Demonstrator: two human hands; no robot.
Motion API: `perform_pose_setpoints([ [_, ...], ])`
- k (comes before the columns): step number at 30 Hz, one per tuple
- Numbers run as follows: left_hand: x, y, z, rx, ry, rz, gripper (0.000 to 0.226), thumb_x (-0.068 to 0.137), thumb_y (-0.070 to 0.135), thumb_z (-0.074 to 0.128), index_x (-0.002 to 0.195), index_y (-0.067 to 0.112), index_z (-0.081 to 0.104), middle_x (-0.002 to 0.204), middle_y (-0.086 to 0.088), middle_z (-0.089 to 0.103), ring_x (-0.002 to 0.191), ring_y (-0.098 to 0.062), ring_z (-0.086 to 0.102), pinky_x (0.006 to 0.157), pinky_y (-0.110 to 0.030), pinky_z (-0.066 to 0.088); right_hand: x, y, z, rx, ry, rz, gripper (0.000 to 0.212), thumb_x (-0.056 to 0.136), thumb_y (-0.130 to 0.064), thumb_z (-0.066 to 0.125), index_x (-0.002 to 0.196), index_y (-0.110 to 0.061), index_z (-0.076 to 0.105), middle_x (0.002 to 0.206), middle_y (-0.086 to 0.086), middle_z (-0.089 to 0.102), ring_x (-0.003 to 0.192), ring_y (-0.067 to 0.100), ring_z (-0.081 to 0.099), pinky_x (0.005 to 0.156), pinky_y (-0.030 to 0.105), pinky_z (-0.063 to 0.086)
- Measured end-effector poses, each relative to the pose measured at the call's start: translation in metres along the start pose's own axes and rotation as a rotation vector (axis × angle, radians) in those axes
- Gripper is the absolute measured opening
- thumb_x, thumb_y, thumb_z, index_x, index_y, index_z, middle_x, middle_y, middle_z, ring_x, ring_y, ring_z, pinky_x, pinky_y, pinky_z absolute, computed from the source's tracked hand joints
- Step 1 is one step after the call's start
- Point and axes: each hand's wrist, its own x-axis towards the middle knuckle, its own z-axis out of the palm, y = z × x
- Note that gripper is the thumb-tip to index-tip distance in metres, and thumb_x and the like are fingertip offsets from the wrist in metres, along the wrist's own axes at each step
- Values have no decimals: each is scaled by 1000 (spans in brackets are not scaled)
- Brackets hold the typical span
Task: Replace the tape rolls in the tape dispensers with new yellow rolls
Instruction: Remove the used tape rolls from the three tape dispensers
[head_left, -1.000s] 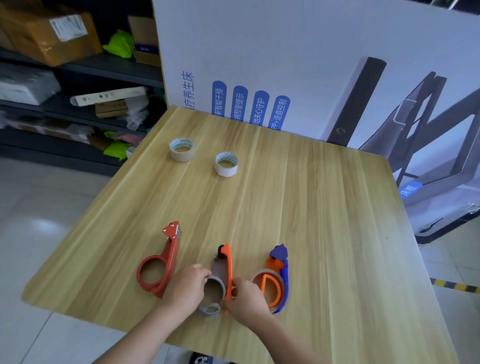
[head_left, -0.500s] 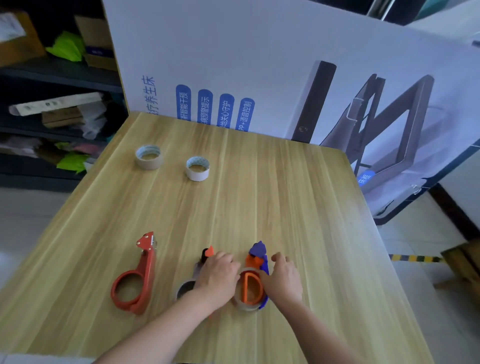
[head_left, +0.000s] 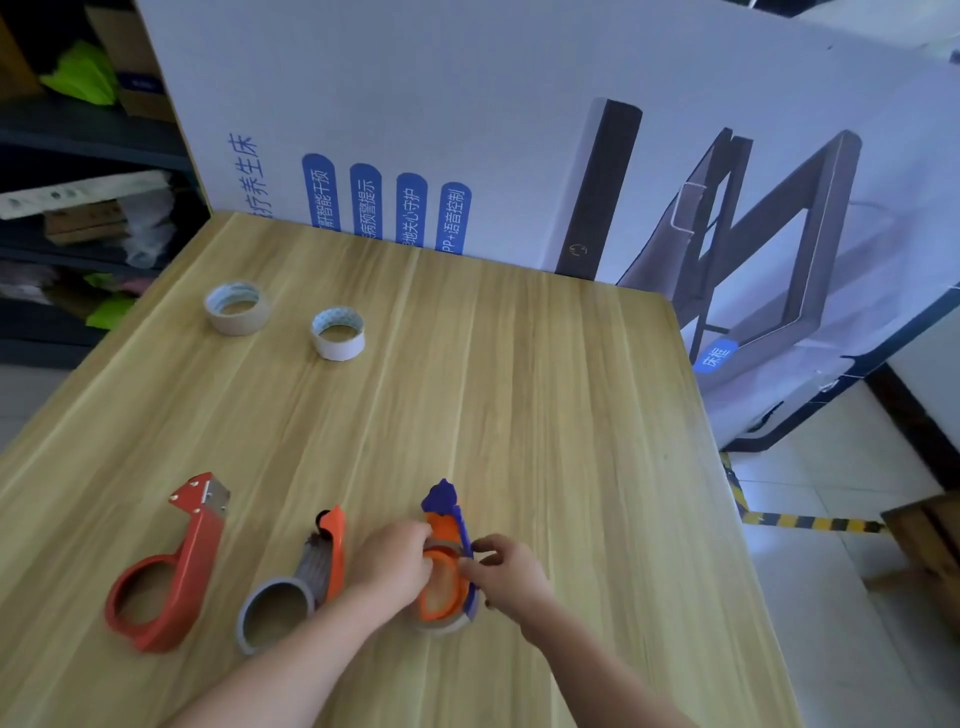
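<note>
Along your near edge of the desk (head_left: 571, 415), three dispensers lie flat, cutters pointing away from you: red dispenser (head_left: 166, 577), hoop empty, at left; grey-and-orange dispenser (head_left: 296, 587) in the middle; orange-and-purple dispenser (head_left: 447, 566) at right, a pale roll round its hub. Toward the far left corner, a beige roll (head_left: 238, 308) and a white roll (head_left: 338, 332) lie flat, near each other but apart.

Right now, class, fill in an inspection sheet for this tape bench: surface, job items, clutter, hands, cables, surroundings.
Surface: wooden table, flat.
Job's things: red dispenser, grey-orange dispenser, purple-orange dispenser in a near row; beige roll and white roll at far left.
Clutter: nothing seen.
Hands: left hand and right hand both grip the purple-orange dispenser.
Cables: nothing seen.
Surroundings: printed carton behind; shelves left; striped floor tape right.
</note>
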Motion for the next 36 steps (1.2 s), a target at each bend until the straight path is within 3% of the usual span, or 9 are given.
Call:
perform_pose_setpoints([
  [4, 11, 20, -11, -290, 73, -83, 6, 82, 24, 60, 83, 24, 65, 78, 7, 69, 73, -14, 66, 64, -32, 51, 11, -6, -33, 285, -167, 74, 51, 78, -44, 73, 109, -5, 64, 88, 4, 69, 75, 17, 66, 65, 29, 58],
  [7, 17, 33, -16, -493, 161, -70, 7, 85, 24, 62, 87, 29, 66, 84, 8, 71, 75, -10, 67, 68, -32, 53, 19, -18, -49, 321, -123, -10, 50, 77, -45, 75, 98, 1, 69, 77, 7, 68, 62, 18, 63, 63, 30, 55],
  [10, 18, 41, -18, -411, 438, 120, 17, 87, 17, 61, 102, 18, 68, 104, 5, 63, 98, -11, 57, 87, -28, 47, 28, -32, -60, 408, -60, -49, 37, 79, -40, 76, 85, -4, 69, 67, 2, 65, 49, 10, 61, 54, 25, 56],
  [12, 15, 46, -21, -317, 578, 237, 19, 84, 23, 58, 98, 14, 69, 103, 3, 61, 98, -12, 53, 87, -28, 43, 35, -44, -65, 479, -45, -48, 34, 78, -39, 76, 79, -6, 67, 65, 2, 62, 50, 12, 59, 54, 25, 56],
  [15, 17, 46, -26, -172, 535, 311, 25, 74, 33, 61, 91, 15, 67, 94, 3, 61, 91, -16, 57, 79, -34, 46, 45, -61, -69, 557, -22, -36, 35, 76, -39, 78, 77, -6, 66, 64, 3, 59, 51, 16, 56, 58, 28, 57],
  [18, 34, 41, -36, -111, 478, 300, 18, 72, 25, 76, 82, 15, 65, 82, 5, 61, 80, -21, 59, 71, -39, 48, 56, -72, -71, 535, -24, -65, 36, 75, -39, 79, 81, -5, 67, 66, 3, 62, 56, 17, 60, 67, 35, 60],
  [25, 97, 41, -64, -572, 506, 52, 13, 81, 15, 71, 92, 9, 66, 81, 4, 63, 72, -19, 59, 70, -35, 49, 93, -91, -86, 607, 121, -57, 27, 81, -33, 75, 81, -8, 66, 72, 4, 63, 59, 16, 58, 67, 33, 54],
  [31, 161, 33, -90, -258, 503, 116, 5, 80, 17, 69, 82, 12, 69, 80, 1, 68, 75, -23, 61, 66, -33, 44, 129, -105, -83, 583, 171, -56, 28, 79, -35, 77, 81, -10, 66, 70, 1, 62, 59, 12, 60, 68, 32, 57],
  [36, 210, 29, -97, 19, 442, 173, 9, 78, 14, 62, 71, 15, 67, 75, -3, 69, 81, -29, 61, 69, -36, 41, 149, -106, -72, 597, 204, -2, 42, 75, -40, 80, 104, -16, 60, 94, 4, 71, 75, 16, 69, 84, 43, 60],
])
